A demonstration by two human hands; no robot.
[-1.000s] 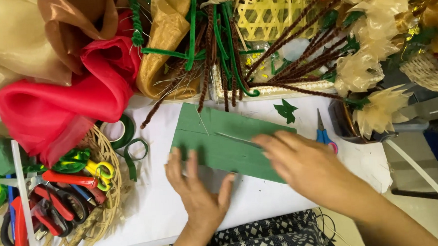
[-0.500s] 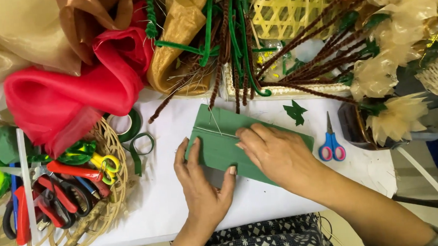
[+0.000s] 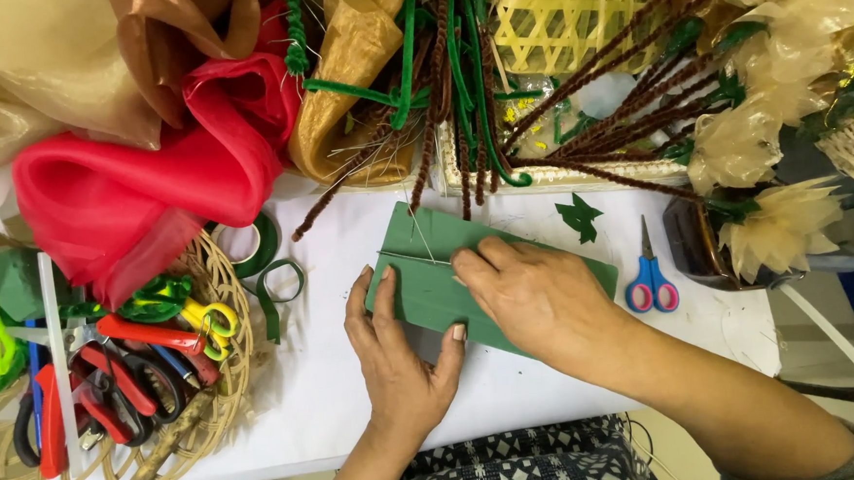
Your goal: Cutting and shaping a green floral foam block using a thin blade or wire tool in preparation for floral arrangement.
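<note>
A green rectangular sheet (image 3: 430, 259) lies on the white table (image 3: 338, 391), with a thin wire (image 3: 410, 258) across its upper part. My left hand (image 3: 400, 368) lies flat, fingers spread, pressing the sheet's left lower edge. My right hand (image 3: 537, 297) rests on the sheet's middle, fingertips pinching the wire's right end. A small green leaf cut-out (image 3: 580, 217) sits just above the sheet's right end.
Blue-handled scissors (image 3: 650, 282) lie to the right. A wicker basket (image 3: 113, 383) with several scissors and tools is at the left, beside green tape rolls (image 3: 262, 253). Red fabric (image 3: 142, 187), gold fabric, pipe cleaners (image 3: 458, 92) and cream fabric flowers (image 3: 763, 144) crowd the far side.
My right hand has slid left along the green sheet to the wire. My left hand moved up onto the sheet's left edge. The view shifted slightly.
</note>
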